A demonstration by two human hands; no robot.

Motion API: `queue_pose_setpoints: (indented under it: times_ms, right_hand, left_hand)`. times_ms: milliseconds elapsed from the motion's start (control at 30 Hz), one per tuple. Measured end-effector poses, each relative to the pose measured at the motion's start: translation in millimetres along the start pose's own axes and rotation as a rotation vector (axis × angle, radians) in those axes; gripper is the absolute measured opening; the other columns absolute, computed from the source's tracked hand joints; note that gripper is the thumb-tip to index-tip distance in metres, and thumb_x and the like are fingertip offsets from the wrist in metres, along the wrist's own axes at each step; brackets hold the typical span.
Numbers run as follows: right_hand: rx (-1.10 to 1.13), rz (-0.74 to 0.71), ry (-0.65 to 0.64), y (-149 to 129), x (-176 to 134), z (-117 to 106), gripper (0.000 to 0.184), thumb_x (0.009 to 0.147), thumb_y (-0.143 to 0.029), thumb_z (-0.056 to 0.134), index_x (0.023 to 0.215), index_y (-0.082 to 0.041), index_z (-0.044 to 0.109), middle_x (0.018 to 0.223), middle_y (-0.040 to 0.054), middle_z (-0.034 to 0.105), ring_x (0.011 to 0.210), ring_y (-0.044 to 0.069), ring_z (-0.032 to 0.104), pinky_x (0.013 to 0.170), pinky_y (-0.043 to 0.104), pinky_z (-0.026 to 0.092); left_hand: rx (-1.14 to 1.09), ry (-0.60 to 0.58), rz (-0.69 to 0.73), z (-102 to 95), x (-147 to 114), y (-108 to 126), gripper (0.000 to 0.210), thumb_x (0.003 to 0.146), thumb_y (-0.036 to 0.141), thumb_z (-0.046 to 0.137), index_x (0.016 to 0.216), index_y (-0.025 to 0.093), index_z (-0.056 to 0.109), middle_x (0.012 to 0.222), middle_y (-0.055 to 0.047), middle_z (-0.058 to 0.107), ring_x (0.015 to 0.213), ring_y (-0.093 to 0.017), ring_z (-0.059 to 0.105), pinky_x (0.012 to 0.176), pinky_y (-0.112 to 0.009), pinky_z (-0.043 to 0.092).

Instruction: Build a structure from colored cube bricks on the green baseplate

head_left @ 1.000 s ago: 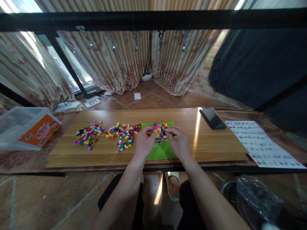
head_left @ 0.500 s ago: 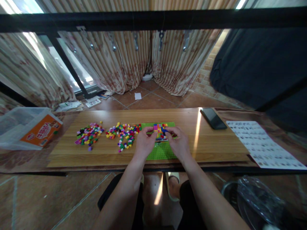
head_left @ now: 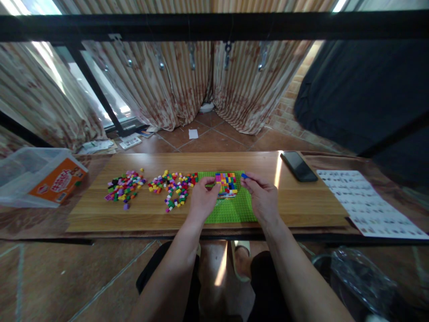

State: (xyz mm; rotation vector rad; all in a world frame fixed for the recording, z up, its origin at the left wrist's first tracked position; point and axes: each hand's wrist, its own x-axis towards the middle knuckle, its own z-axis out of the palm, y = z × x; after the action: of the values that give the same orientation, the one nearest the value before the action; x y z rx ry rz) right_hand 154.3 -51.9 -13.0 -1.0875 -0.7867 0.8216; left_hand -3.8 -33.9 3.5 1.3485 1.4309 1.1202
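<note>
A many-coloured block of toy bricks (head_left: 227, 183) stands on a green studded baseplate (head_left: 231, 212). My left hand (head_left: 203, 197) grips the block's left side, thumb at the near corner and fingers curled behind it. To the right of the block, above the plate's right edge, my right hand (head_left: 263, 194) pinches a small blue brick (head_left: 244, 175) between thumb and fingertips. That brick is apart from the block. The left hand covers part of the plate and the block's left face.
Two piles of loose bricks, one nearer (head_left: 174, 188) and one farther left (head_left: 125, 185), lie on the wooden board (head_left: 94, 214). A clear plastic tub (head_left: 36, 179) stands at far left. A phone (head_left: 298, 166) and a printed sheet (head_left: 365, 201) lie to the right.
My right hand has moved right, away from the block, with the blue brick between its fingers. More of the block's right side now shows. My left hand has stayed at the block.
</note>
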Motion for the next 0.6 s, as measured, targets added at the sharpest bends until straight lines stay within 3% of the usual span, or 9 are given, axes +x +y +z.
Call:
queue_pose_setpoints:
  times_ms: [200,367,500,600]
  right_hand:
    - [0.052,0.04,0.006,2.1,1.4,-0.1,0.026,0.061,-0.027,0.078,0.086,-0.021,0.073,0.079,0.0016,0.074,0.074,0.018,0.068,0.079,0.039,0.055]
    - [0.032,0.035,-0.013,2.6,2.0,-2.0,0.026,0.065,-0.034,0.077,0.088,-0.021,0.073,0.074,0.0008,0.071,0.065,0.014,0.062,0.064,0.031,0.052]
    - [-0.076,0.014,-0.022,0.3,2.1,-3.5,0.023,0.071,-0.04,0.073,0.085,-0.021,0.074,0.064,-0.0015,0.066,0.055,0.011,0.055,0.052,0.026,0.045]
    - [-0.263,-0.04,-0.066,-0.1,-0.8,-3.4,0.022,0.074,-0.041,0.07,0.083,-0.02,0.074,0.068,0.0002,0.069,0.059,0.013,0.058,0.058,0.028,0.047]
  left_hand:
    - [-0.001,-0.016,-0.01,1.4,1.4,-4.7,0.021,0.076,0.02,0.066,0.095,0.013,0.068,0.095,-0.01,0.073,0.075,-0.018,0.066,0.072,-0.031,0.053]
    - [0.025,-0.017,0.001,2.3,2.6,-5.7,0.021,0.076,0.02,0.066,0.096,0.012,0.068,0.095,-0.01,0.073,0.078,-0.018,0.066,0.075,-0.032,0.053]
    - [0.043,-0.007,0.003,2.1,2.5,-4.9,0.019,0.077,0.019,0.066,0.094,0.011,0.068,0.095,-0.011,0.073,0.079,-0.018,0.066,0.076,-0.031,0.052]
    - [0.049,-0.007,0.01,1.6,2.1,-4.2,0.018,0.077,0.018,0.066,0.094,0.011,0.068,0.095,-0.011,0.073,0.08,-0.018,0.066,0.076,-0.031,0.052]
